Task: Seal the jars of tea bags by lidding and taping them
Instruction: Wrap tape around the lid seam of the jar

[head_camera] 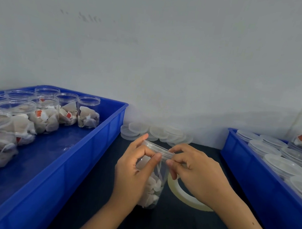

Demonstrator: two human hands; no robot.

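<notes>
From the head camera, the left hand (133,170) grips a lidded jar (153,179) of tea bags standing on the dark counter (174,222), between two blue trays. The right hand (196,172) has its fingers (174,158) curled, pinching at the lid (159,148) rim, with the tape roll (185,194) just beside the jar.

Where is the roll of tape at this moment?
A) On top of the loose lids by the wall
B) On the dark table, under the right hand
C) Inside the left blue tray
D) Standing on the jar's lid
B: the roll of tape lies flat on the dark table, partly covered by the right hand, beside the jar that both hands hold.
</notes>
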